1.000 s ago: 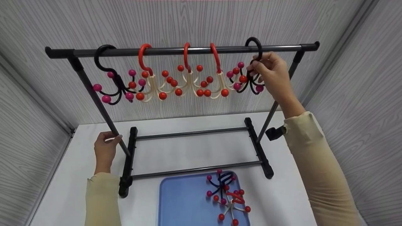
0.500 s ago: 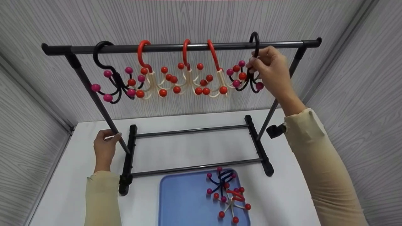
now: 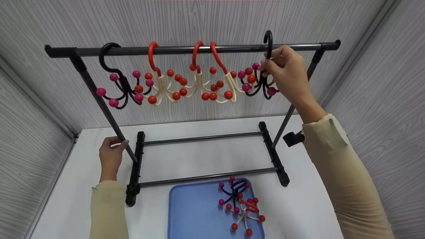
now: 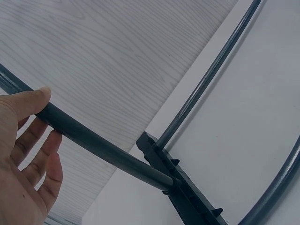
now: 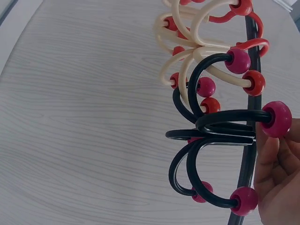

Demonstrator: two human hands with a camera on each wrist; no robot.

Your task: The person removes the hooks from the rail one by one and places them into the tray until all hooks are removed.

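Observation:
My right hand (image 3: 289,74) pinches a black multi-arm hook hanger (image 3: 269,44) with pink balls near the right end of the rack's top rail (image 3: 298,48). Its hook top stands above the rail. In the right wrist view this black hanger (image 5: 225,117) overlaps a cream one (image 5: 187,42) with red balls. My left hand (image 3: 111,156) holds the rack's left upright pole (image 3: 108,118) low down, thumb over it and fingers beneath. Three red-hooked cream hangers (image 3: 151,56) hang along the middle of the rail, and another black hanger (image 3: 124,84) hangs at the left.
A blue tray (image 3: 192,212) lies in front of the rack. On its right side lie a black hanger (image 3: 234,193) with pink balls and a red-hooked cream one (image 3: 244,215), overlapping. The rack's base bars (image 3: 206,178) stand on the white table (image 3: 308,199), with grey wood-grain walls around.
My right hand has lifted the black hanger, so its hook stands higher over the rail. The nearest red-hooked hanger has shifted left and tilted more. My left hand stays on the pole.

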